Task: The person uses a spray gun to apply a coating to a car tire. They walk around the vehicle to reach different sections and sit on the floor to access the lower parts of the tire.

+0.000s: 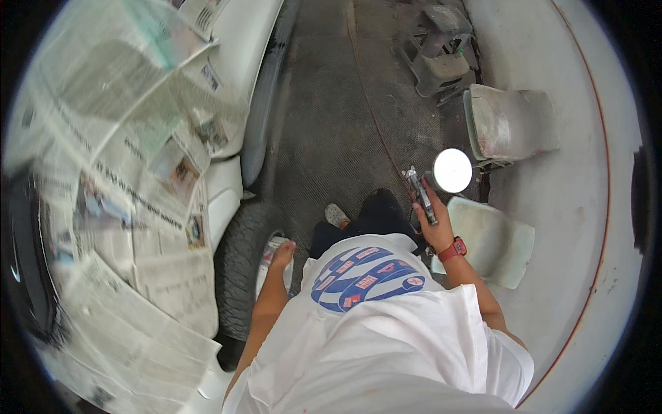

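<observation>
A white vehicle (248, 41) fills my left, much of it covered by newspaper sheets (172, 283) and clear film (103, 69). To my right runs a pale surface (565, 228), bent by the lens, and between the two lies a dark, textured floor (317, 103). My white shirt (414, 338), printed in blue and red, takes up the bottom of the view. The black tyre (238, 276) stands at my left side. Along my right are a pale seat (503, 245), a streaked seat (514, 124) beyond it and a grey stool (445, 67) farthest off. My left hand (283, 254) hangs low near the tyre, at a whitish printed piece (265, 272); I cannot tell whether its fingers grip that. My right hand (436, 224) has its fingers wrapped around a metal spray gun (422, 198), held out in front of me above the floor, left of the pale seat. The gun's round white cup (452, 170) sits just beyond my fingers. One light shoe (336, 215) shows beneath me, and a red watch (454, 249) circles my right wrist.
</observation>
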A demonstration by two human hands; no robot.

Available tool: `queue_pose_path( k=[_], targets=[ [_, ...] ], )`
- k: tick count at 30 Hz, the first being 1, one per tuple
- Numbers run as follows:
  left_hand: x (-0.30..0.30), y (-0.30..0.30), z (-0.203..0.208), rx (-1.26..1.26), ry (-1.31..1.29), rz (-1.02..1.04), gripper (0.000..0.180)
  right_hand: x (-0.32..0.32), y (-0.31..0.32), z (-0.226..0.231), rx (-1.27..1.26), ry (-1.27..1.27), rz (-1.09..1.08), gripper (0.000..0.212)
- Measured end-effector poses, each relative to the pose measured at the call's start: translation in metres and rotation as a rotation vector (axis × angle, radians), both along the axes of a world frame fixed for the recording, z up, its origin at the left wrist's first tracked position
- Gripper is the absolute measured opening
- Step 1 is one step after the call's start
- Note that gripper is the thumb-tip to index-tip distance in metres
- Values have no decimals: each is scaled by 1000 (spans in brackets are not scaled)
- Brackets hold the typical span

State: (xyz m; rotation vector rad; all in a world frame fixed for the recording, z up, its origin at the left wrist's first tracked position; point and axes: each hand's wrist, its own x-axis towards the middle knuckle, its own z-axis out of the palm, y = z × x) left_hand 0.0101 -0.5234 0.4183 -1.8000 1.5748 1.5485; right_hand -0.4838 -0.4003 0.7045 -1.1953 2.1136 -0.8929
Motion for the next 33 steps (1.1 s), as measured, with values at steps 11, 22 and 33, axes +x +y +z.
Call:
queue_pose_path(
  k=[11, 22, 33],
  targets=[
    [-140, -343, 36, -94, 97, 105, 53, -89, -221, -19, -63, -217, -344, 63],
    [-220, -435, -38, 60, -33, 44, 38, -305, -483, -4, -120, -272, -472, 69],
    [-443, -773, -49, 64, 126, -100, 35, -470, -753, 8, -296, -167, -625, 69]
  ],
)
